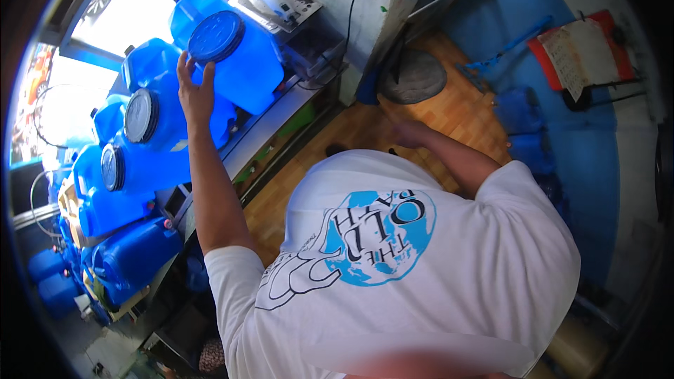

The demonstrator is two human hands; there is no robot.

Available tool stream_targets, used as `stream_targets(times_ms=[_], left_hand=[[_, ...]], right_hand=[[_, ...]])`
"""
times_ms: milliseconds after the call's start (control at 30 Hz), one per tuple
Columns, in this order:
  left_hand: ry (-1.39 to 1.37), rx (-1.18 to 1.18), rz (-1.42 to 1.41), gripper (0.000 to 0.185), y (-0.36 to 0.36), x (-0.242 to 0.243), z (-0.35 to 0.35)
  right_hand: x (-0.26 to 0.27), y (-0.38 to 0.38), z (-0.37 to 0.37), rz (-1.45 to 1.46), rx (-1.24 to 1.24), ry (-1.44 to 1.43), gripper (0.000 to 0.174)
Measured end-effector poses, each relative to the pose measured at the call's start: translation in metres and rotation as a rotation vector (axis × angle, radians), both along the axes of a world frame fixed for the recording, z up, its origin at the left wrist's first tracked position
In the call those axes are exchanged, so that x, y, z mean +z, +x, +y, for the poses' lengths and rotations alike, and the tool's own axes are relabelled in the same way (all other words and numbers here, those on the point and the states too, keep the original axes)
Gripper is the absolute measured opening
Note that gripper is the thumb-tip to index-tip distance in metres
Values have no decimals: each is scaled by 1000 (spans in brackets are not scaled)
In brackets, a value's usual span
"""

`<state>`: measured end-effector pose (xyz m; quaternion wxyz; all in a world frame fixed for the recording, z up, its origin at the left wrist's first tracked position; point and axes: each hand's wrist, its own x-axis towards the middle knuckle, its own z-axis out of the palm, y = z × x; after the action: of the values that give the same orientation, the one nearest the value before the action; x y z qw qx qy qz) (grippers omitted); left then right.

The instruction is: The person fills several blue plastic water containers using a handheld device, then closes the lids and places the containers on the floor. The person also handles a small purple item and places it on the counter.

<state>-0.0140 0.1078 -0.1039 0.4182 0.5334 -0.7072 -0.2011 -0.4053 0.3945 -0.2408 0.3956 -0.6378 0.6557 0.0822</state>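
My left hand (197, 87) reaches up to a blue plastic water container (237, 76) in the row by the window. Its spread thumb and fingertips touch the near rim of the container's wide blue screw lid (216, 37). Beside it stands another blue container (171, 116) with a dark round lid (141, 116), and a further dark lid (112, 167) shows beyond that. My right hand (408, 130) is low over the wood-patterned floor, in front of my body. It is blurred, and whether its fingers hold anything is unclear.
The containers stand on a bench (274, 118) under the window. A blue container (134, 252) lies at its left end. A round grey stool seat (416, 76) stands ahead. Several blue containers (518, 110) sit along the right wall, below a red object (621, 45) with papers.
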Motion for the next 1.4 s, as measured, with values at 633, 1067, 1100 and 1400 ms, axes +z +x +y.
stream_targets(times_ms=[633, 1067, 1100, 1400], left_hand=[[-279, 280, -236, 74, 73, 66, 4], [587, 386, -604, 109, 115, 110, -40], [592, 303, -614, 109, 124, 110, -40], [650, 603, -541, 105, 109, 102, -84]], right_hand=[[-17, 18, -35, -183, -28, -4, 44], [158, 161, -424, -845, -78, -658, 56], [165, 177, -441, -825, -69, -596, 60], [138, 240, -477, -942, -45, -307, 74]])
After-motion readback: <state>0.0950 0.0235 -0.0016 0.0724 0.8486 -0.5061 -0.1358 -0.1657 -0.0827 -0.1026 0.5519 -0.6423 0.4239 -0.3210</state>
